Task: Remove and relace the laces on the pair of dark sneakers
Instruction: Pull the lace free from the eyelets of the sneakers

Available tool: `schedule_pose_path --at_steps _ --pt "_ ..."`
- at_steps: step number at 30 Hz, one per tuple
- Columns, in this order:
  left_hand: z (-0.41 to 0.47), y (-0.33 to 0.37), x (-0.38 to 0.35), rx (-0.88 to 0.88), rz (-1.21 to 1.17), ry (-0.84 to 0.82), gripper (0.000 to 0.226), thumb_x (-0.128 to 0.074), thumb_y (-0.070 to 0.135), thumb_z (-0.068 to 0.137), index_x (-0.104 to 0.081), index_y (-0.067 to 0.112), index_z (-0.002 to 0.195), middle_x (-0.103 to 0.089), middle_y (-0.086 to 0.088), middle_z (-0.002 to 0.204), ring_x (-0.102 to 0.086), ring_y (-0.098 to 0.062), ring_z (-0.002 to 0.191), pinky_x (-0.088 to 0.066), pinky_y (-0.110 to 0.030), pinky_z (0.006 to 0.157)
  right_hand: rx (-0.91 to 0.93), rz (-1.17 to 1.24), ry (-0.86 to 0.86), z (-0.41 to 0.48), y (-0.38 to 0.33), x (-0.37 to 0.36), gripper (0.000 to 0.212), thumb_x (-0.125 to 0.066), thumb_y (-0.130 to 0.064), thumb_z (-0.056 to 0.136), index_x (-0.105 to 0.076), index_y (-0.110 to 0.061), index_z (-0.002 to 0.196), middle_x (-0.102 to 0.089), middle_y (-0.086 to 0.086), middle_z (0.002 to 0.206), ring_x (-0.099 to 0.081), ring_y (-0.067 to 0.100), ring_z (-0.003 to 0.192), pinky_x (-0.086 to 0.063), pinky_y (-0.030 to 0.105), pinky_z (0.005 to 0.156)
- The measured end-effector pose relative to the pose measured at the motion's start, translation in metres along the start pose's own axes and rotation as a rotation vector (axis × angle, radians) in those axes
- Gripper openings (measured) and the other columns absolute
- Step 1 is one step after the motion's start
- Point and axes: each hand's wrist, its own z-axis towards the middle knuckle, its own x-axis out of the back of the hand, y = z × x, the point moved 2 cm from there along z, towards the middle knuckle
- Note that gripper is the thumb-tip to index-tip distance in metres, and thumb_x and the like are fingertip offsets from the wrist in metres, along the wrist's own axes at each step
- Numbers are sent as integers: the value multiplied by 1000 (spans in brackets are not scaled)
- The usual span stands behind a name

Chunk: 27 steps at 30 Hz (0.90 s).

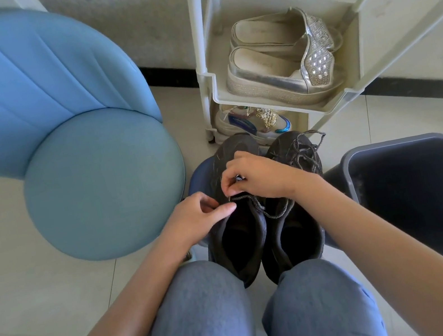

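Two dark sneakers stand side by side on a small blue stool (200, 173) in front of my knees. The left sneaker (239, 235) has both my hands over its tongue. My left hand (198, 219) pinches the grey speckled lace (273, 210) near the top eyelet. My right hand (257, 175) has its fingers curled on the lace a little further up the shoe. A loose length of the lace trails across to the right sneaker (299, 231), whose own lace (304, 150) is still threaded, with loose ends at the toe.
A blue round chair (98, 183) stands on the left. A white plastic shoe rack (285, 97) holds silver slip-ons (285, 67) and a colourful sneaker (253, 122) below. A dark waste bin (414, 193) sits at the right. Pale floor tiles lie all around.
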Motion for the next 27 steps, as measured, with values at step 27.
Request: schedule_pose_path --at_steps 27 --pt "-4 0 1 -96 -45 184 15 -79 23 72 -76 20 87 -67 14 71 -60 11 66 -43 -2 63 -38 154 148 0 -5 -13 10 -74 -15 81 -78 -16 90 -64 -7 85 -32 11 94 -27 12 79"
